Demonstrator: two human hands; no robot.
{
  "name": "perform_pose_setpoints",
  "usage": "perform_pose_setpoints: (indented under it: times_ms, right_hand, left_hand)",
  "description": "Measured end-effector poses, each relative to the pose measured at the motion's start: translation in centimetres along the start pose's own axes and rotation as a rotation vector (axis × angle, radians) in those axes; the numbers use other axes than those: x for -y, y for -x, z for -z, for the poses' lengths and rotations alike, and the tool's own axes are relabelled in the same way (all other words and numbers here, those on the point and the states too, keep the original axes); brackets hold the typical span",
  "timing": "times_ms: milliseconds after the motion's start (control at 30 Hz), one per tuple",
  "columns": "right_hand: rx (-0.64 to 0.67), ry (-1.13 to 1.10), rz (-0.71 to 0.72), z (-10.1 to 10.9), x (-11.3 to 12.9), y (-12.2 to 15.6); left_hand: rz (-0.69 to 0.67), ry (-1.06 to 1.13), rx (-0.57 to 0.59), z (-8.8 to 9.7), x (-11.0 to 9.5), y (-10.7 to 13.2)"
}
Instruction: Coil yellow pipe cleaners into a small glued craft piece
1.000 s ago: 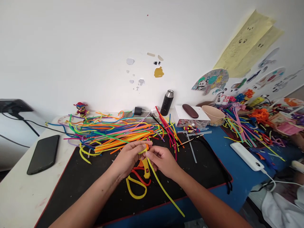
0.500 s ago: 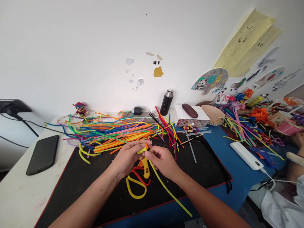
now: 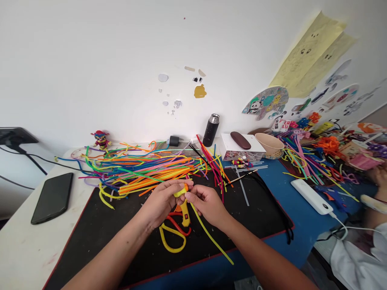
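Observation:
My left hand [image 3: 160,202] is closed around a small coiled piece [image 3: 179,191], yellow with an orange end. A long yellow pipe cleaner [image 3: 212,238] trails from the piece toward the lower right over the black mat [image 3: 136,249]. Close beside, my right hand [image 3: 208,204] pinches this pipe cleaner near the coil, thumb against fingers. Under the hands lie a yellow glue gun [image 3: 185,216], partly hidden, and scissors with red and yellow handles [image 3: 173,243]. Behind them spreads a heap of colourful pipe cleaners [image 3: 145,171].
A phone [image 3: 53,197] lies at left, near a small figure [image 3: 101,140]. Along the wall stand a black flask [image 3: 211,131], a white box [image 3: 226,149] and a bowl [image 3: 269,145]. To the right are a white power bank [image 3: 311,196] and another person's sleeve [image 3: 353,257].
The trailing end of the yellow pipe cleaner has drawn up and left, closer to my hands. The coil has turned slightly in my fingers. The view has shifted slightly.

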State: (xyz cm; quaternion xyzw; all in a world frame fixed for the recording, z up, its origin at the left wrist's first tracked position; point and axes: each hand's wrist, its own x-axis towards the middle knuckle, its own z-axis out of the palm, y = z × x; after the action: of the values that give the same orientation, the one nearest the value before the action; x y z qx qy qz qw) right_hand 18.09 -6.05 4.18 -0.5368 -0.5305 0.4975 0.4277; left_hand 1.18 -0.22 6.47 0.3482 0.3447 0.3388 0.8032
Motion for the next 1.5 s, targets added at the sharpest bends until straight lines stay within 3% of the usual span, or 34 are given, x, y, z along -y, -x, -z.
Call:
perform_pose_setpoints:
  times_ms: [467,967,1500]
  right_hand:
    - [-0.082,0.127,0.110,0.4,-1.6,0.1]
    - [-0.012,0.093,0.095,0.5,-1.4,0.3]
    - [0.025,-0.019,0.070,0.3,-1.2,0.4]
  left_hand:
    - [0.029,-0.020,0.038,0.0,0.2,0.4]
    - [0.023,-0.061,0.056,-0.4,0.1,0.5]
    - [0.125,0.020,0.076,-0.1,0.5,0.1]
